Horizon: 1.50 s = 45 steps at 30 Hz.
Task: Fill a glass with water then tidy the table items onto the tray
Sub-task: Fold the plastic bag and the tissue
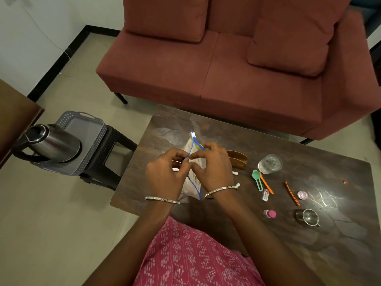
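Observation:
A clear zip pouch with a blue edge [192, 145] lies on the dark table [257, 145]. My left hand [165, 172] and my right hand [212, 165] meet over it, each pinching its blue rim. A glass of water [269, 163] stands to the right. Further right on the table lie a green spoon [257, 179], orange sticks [291, 193], a small white packet [266, 194], a pink-capped bottle [269, 213], a small pink tub [302, 195] and a steel cup [307, 217]. The grey tray [90, 129] sits on a stool at the left with a steel kettle [53, 143] on it.
A brown case [237, 158] lies just right of my right hand. The black stool [111, 153] stands against the table's left edge. A red sofa [237, 65] fills the space behind the table. A wooden surface [14, 114] juts in at far left.

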Tool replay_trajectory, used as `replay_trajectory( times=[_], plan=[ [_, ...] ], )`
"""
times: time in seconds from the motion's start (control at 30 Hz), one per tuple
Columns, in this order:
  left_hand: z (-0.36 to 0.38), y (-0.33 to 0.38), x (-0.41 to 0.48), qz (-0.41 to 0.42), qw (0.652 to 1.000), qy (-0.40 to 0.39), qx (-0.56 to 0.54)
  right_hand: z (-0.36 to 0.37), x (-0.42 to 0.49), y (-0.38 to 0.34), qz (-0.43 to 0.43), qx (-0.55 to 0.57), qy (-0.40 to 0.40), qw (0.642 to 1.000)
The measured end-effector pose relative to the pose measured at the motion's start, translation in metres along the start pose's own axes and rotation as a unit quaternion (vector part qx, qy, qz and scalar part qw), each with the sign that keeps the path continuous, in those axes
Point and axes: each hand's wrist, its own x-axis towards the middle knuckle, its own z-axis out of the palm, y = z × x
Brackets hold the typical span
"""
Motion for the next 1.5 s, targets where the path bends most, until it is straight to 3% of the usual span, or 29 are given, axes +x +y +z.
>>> replay_trajectory(
  times=[0.27, 0.6, 0.83, 1.07, 1.23, 1.37, 1.5],
  plan=[
    [-0.005, 0.011, 0.000, 0.010, 1.000, 0.017, -0.014, -0.003, 0.009, -0.009, 0.024, -0.044, 0.013, 0.999],
    [-0.015, 0.024, 0.002, 0.036, 0.999, -0.001, -0.024, -0.002, 0.021, -0.019, 0.037, 0.029, 0.060, 0.997],
    [-0.015, 0.026, 0.003, 0.046, 0.998, 0.016, -0.027, -0.003, 0.024, -0.021, 0.001, 0.065, 0.095, 0.993],
    [-0.016, 0.015, 0.020, -0.021, 0.996, 0.087, 0.020, -0.017, 0.014, -0.024, -0.066, 0.170, 0.141, 0.973],
    [-0.013, 0.007, 0.027, -0.071, 0.993, 0.075, 0.064, -0.022, 0.010, -0.019, -0.043, 0.263, 0.124, 0.956],
    [-0.009, 0.005, 0.027, -0.100, 0.990, 0.054, 0.081, -0.026, 0.014, -0.009, 0.009, 0.384, 0.093, 0.919],
    [0.002, 0.006, 0.023, -0.111, 0.990, 0.032, 0.079, -0.027, 0.013, -0.005, -0.010, 0.405, 0.081, 0.911]
  ],
)
